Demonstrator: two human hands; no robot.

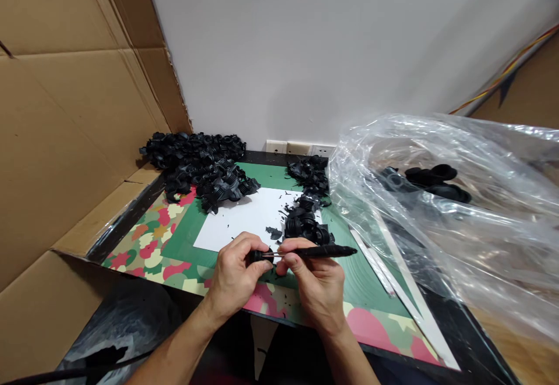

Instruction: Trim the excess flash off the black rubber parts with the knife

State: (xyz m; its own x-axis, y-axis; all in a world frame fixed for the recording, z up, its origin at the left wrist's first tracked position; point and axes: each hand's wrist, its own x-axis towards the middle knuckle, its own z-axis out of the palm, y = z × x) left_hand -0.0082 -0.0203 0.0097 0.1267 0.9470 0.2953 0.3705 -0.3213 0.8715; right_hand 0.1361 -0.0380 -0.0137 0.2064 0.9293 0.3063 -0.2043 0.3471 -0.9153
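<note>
My left hand (pixel 236 274) is closed in a pinch on a small black rubber part (pixel 255 255) at the near edge of the mat. My right hand (pixel 317 280) is closed on a black-handled tool (pixel 325 251) that lies level, handle to the right, its thin metal tip touching the part. Both hands hover over the green cutting mat (pixel 358 274). Just beyond them lies a white sheet (pixel 244 216) with black shavings and a small heap of black ribbed parts (pixel 308 225).
A big pile of black ribbed parts (pixel 196 166) sits at the back left, a smaller one (pixel 312 175) at the back middle. A clear plastic bag (pixel 445 210) with black pieces fills the right. Cardboard walls (pixel 74 111) stand on the left. A dark bag (pixel 117 327) lies below left.
</note>
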